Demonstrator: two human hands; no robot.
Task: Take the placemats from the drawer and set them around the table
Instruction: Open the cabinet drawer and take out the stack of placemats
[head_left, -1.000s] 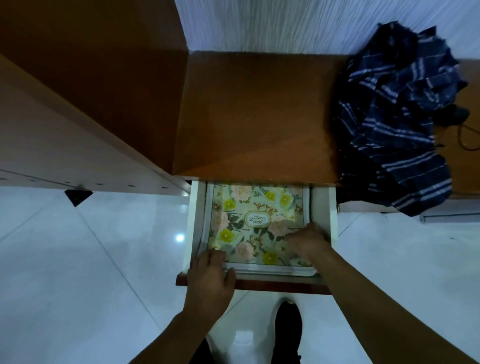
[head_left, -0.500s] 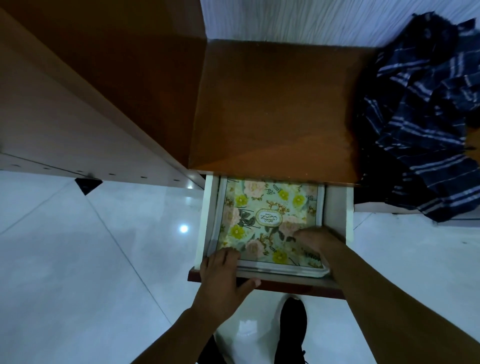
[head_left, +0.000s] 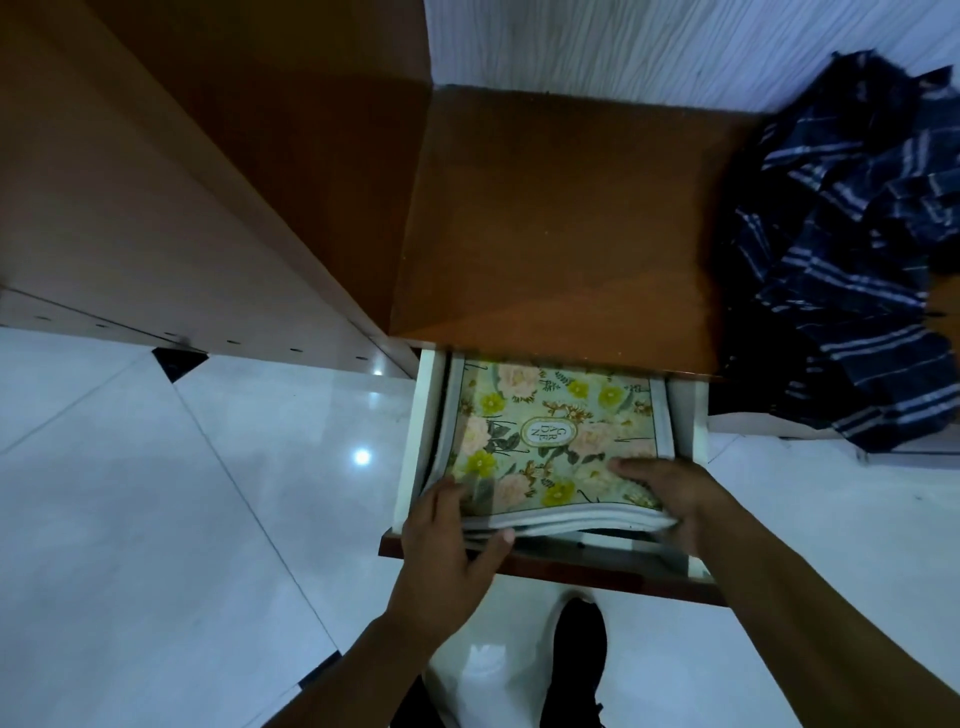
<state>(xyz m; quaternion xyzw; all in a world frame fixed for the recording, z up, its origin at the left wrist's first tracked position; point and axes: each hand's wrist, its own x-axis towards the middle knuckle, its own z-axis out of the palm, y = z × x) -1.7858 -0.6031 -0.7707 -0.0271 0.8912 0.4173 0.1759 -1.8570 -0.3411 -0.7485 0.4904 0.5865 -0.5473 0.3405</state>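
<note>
Running along the left of the frame is a pale wooden panel (head_left: 130, 208), and below it a glossy white tiled floor (head_left: 182, 519) catches a spot of light; low in the centre, the left hand (head_left: 449, 540) grips the near left corner of a stack of placemats (head_left: 550, 441), fingers on the top mat and thumb tucked under the near edge, so that the front of the stack is lifted and its white edges bow upward; the placemats lie in an open drawer (head_left: 415, 441) with white inner walls and a dark wood front, pulled out from under a brown tabletop (head_left: 561, 218) in the middle of the frame; the top mat bears pink and yellow flowers on a pale green ground, with an oval label at its middle; a black shoe (head_left: 576, 660) stands on the floor beneath the drawer front at the bottom centre; right of centre, the right hand (head_left: 670, 499) clasps the near right corner of the same stack, fingers spread flat on the print; at the upper right, a dark blue cloth (head_left: 857, 249) with pale stripes lies crumpled on the tabletop and hangs over its near edge.
</note>
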